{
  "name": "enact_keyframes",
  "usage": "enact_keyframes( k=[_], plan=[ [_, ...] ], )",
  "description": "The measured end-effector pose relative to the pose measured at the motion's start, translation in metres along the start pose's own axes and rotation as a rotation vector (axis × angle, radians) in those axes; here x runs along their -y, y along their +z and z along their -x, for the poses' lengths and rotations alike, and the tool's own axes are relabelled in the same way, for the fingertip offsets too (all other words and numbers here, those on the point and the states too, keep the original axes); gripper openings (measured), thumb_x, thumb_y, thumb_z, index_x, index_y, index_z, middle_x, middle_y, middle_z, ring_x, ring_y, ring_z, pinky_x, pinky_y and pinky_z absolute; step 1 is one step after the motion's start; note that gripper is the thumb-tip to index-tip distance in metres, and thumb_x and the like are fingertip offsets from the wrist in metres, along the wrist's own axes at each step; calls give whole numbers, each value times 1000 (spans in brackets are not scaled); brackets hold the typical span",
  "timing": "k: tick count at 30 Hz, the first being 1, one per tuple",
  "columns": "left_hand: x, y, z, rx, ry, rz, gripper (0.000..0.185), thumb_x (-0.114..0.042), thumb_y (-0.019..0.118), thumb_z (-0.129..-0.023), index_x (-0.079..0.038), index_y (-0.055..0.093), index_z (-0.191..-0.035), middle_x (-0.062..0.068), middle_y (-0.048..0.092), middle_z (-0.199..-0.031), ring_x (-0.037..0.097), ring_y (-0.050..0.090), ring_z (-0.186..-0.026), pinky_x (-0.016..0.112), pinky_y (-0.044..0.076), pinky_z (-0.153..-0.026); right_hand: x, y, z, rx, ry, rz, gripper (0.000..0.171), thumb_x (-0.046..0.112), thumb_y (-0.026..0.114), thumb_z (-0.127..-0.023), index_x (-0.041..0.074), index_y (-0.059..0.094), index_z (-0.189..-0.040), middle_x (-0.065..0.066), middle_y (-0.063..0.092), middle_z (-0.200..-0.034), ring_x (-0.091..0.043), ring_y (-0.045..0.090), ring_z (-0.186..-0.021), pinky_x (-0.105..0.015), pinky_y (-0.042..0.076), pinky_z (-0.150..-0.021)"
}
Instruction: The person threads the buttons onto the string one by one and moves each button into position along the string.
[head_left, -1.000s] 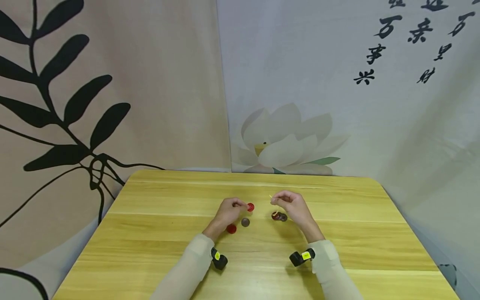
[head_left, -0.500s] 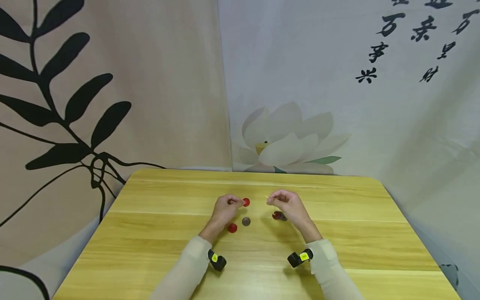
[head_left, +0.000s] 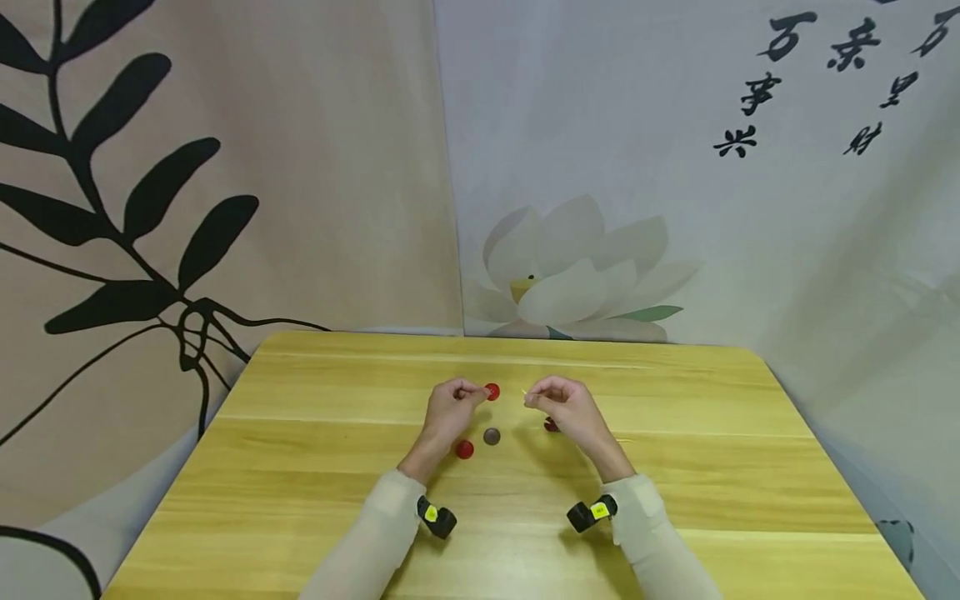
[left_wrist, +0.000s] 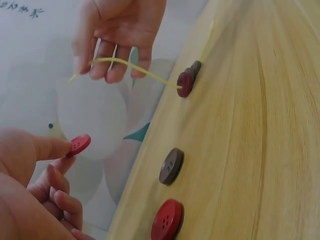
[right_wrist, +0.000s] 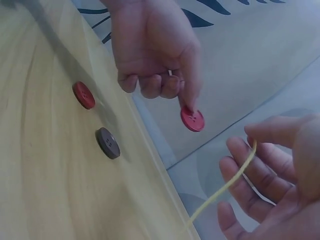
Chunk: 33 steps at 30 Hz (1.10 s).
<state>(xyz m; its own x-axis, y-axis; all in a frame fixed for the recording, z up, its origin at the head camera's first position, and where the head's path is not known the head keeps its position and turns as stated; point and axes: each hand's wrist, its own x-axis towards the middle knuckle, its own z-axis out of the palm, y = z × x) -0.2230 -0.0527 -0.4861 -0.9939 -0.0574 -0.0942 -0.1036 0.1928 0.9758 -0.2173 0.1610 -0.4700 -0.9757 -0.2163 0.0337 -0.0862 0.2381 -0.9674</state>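
Observation:
My left hand (head_left: pixel 450 408) pinches a red button (head_left: pixel 492 391) (left_wrist: pixel 79 145) (right_wrist: pixel 192 120) by its edge, lifted above the wooden table (head_left: pixel 315 467). My right hand (head_left: pixel 558 400) pinches a thin yellow string (left_wrist: pixel 130 67) (right_wrist: pixel 225 185) near its free end, which points at the held button. The string runs down to strung buttons (left_wrist: pixel 186 82) (head_left: pixel 551 425) lying on the table under the right hand. A second red button (head_left: pixel 465 449) (left_wrist: pixel 167 220) (right_wrist: pixel 83 95) and a brown button (head_left: pixel 492 436) (left_wrist: pixel 171 166) (right_wrist: pixel 107 143) lie loose between the hands.
The table stands in a corner of printed fabric backdrops, a black leaf pattern (head_left: pixel 150 208) on the left and a lotus flower (head_left: pixel 570 275) behind. Black wrist cameras (head_left: pixel 437 518) (head_left: pixel 588 512) sit on both forearms. Bare wood spreads to either side and in front.
Both hands have risen and drawn closer together. The left hand carried its red button up and left, and the string's end now lies close to it.

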Motion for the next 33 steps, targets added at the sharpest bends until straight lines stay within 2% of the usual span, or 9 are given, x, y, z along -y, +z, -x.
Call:
enact_keyframes(
  k=[2,7,9,12,16,20,24,27,33],
  plan=[
    [-2,1,1,0,4,-2,10,-17,69,-92,-7,71,-90,2,57,-80,16,49,-70,26,40,-61,1,1,0,4,-5,6,14,15,67,-95,2,69,-98,-9,71,-96,-34,63,-99,-51,50,-84],
    [-6,3,3,-13,5,15,11,-17,71,-91,-7,70,-88,0,54,-77,14,47,-66,24,38,-57,1,4,0,8,-19,22,11,16,67,-95,5,70,-97,-13,72,-97,-42,61,-95,-33,49,-62],
    [-7,3,4,-17,6,21,12,-18,71,-90,-7,70,-88,0,53,-76,14,46,-65,23,37,-56,1,5,0,7,-24,29,8,15,67,-94,7,70,-95,-12,72,-95,-40,61,-89,-28,45,-55],
    [-7,3,6,-18,14,26,13,-19,71,-91,-7,70,-88,0,53,-75,13,45,-63,23,37,-55,2,7,1,2,-34,46,6,15,68,-94,10,71,-92,-7,72,-92,-33,59,-76,-24,41,-52],
    [-8,4,7,-12,25,42,15,-20,71,-91,-6,69,-88,0,52,-73,13,44,-59,23,35,-52,2,8,1,1,-44,59,6,14,68,-94,9,71,-92,-8,72,-92,-36,55,-71,-22,39,-50],
    [-9,6,9,-4,34,51,15,-21,72,-91,-6,69,-89,0,52,-72,13,43,-57,23,34,-50,3,9,2,4,-44,60,7,14,67,-94,8,71,-93,-13,72,-94,-42,56,-76,-22,39,-50],
    [-10,6,11,-2,41,43,14,-20,71,-91,-6,69,-88,0,52,-72,13,43,-58,22,34,-51,4,10,2,1,-41,65,5,13,67,-94,10,70,-92,-15,72,-96,-34,56,-73,-22,39,-51],
    [-10,6,11,0,49,48,14,-19,71,-91,-6,69,-88,0,52,-72,13,44,-59,22,35,-51,4,11,2,-4,-39,68,4,12,67,-94,10,70,-92,-12,72,-94,-34,58,-75,-22,39,-52],
    [-9,7,12,7,73,49,13,-17,71,-91,-5,69,-87,-1,53,-72,12,44,-60,21,35,-52,1,12,1,-6,-45,76,4,12,67,-94,9,70,-92,-5,73,-92,-40,63,-91,-27,46,-66]
  ],
)
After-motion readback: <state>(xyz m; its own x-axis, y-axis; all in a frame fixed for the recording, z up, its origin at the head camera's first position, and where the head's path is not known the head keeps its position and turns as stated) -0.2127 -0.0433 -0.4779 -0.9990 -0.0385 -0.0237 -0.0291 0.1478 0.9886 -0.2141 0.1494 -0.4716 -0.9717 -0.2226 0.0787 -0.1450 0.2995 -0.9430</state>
